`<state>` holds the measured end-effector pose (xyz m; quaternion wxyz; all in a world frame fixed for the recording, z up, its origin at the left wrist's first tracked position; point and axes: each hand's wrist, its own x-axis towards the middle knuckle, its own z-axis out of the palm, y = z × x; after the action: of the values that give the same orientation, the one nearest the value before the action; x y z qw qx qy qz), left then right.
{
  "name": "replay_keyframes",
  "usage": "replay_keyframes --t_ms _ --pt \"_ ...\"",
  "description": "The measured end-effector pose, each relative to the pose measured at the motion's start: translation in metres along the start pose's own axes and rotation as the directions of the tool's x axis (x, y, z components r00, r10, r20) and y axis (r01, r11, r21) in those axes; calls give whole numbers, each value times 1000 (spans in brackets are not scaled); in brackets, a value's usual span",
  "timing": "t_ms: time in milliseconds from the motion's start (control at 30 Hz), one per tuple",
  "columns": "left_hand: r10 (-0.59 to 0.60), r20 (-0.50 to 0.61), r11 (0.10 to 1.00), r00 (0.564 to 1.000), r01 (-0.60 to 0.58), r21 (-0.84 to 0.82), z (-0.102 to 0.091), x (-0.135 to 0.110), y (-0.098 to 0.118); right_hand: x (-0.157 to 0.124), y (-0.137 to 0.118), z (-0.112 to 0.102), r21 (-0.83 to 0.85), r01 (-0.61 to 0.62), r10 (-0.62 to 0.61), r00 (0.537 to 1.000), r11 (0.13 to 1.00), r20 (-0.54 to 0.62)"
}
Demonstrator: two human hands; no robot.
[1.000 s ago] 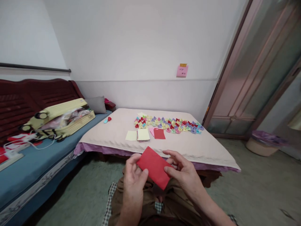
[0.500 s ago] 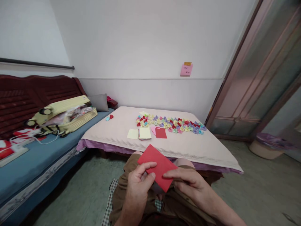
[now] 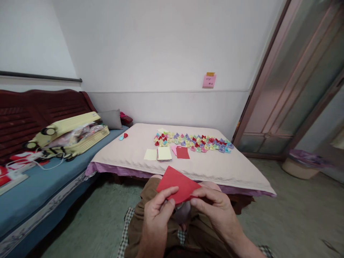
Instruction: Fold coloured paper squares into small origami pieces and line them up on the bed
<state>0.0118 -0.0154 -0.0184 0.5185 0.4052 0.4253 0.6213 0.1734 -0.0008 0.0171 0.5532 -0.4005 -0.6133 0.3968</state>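
A red sheet of paper [image 3: 176, 182] is held over my lap, tilted, with its lower right part turned under or folded. My left hand [image 3: 159, 208] pinches its lower left edge between thumb and fingers. At the right corner my right hand [image 3: 212, 204] grips the paper, thumb below and fingers on top. Beyond it on the covered table lie a stack of pale yellow paper [image 3: 164, 153], a single yellow sheet [image 3: 151, 154] and a red sheet [image 3: 183, 153] over a pink one. Behind them spread many small folded paper pieces [image 3: 197, 142] in mixed colours.
A cream cloth [image 3: 113, 148] covers the table, with two small folded pieces [image 3: 125, 135] at its left. Further left, an open yellow suitcase [image 3: 72, 138] rests on a blue-cushioned bench [image 3: 53, 179]. A lined bin [image 3: 301, 166] stands on the floor at right.
The lower right corner of the red paper has gone from flat and visible to turned under. My right hand has shifted from pointing fingers to a pinch on the right corner.
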Motion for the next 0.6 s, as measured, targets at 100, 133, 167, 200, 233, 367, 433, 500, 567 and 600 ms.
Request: replay_keyframes --t_ms 100,133,167,200,233,367,433,500,567,600 --pt "18 1 1000 1000 -18 -10 3 -2 0 -1 1 6 6 -45 45 995 999 -88" --pt "23 2 1000 1000 -23 -10 5 -3 1 -1 0 8 8 -59 60 992 998 -112" --pt "28 -2 1000 1000 -28 -10 6 -3 1 -1 0 10 11 -73 73 988 997 -135" --pt "30 -12 999 999 -30 -14 8 -4 1 0 -1 11 14 -84 85 985 996 -151" --pt "28 -24 999 999 -29 -26 10 -4 1 0 -2 12 17 -93 95 982 995 -163" --pt "4 -68 991 998 -13 -130 15 -3 -3 3 -5 16 16 -107 108 978 994 -181" --pt "1 -82 991 997 -12 -134 15 -2 -6 3 -4 16 14 -111 112 976 994 -187" --pt "1 -77 996 997 -8 -93 13 -1 -9 3 -1 17 13 -127 127 974 992 -187" --pt "-9 -73 999 997 6 -40 12 0 -10 2 1 17 12 -147 147 972 989 -186" --pt "-21 -78 1000 997 19 -21 11 0 -10 1 2 17 11 -156 155 970 988 -186"
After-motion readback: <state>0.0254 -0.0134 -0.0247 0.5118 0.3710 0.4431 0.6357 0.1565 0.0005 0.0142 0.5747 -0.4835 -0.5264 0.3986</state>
